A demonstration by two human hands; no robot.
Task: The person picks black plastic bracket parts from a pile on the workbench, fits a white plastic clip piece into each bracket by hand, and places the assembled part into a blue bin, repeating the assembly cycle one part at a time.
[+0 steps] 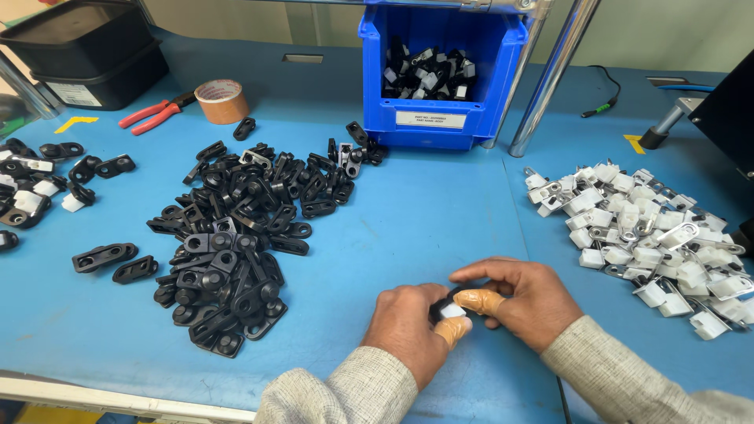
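2 hands meet low over the blue table [440, 228], and between them I see a small black bracket [444, 299] with a white clip [453, 311] seated against it. My left hand [412, 326] is curled shut around the bracket's near side, its capped thumb under the clip; my right hand [514, 302] closes over the far side, a capped fingertip pressing down on top (both caps are tan rubber). To do this well, I judge the 2 parts should be kept square to each other and squeezed evenly, so the clip does not skew. Both wrists lie low, forearms angled in from the bottom edge, sleeves grey.

Farther out, a heap of black brackets [236, 235] lies to the left and a heap of white clips [652, 235] to the right. Beyond them stands a blue bin [440, 94] of assembled pieces.
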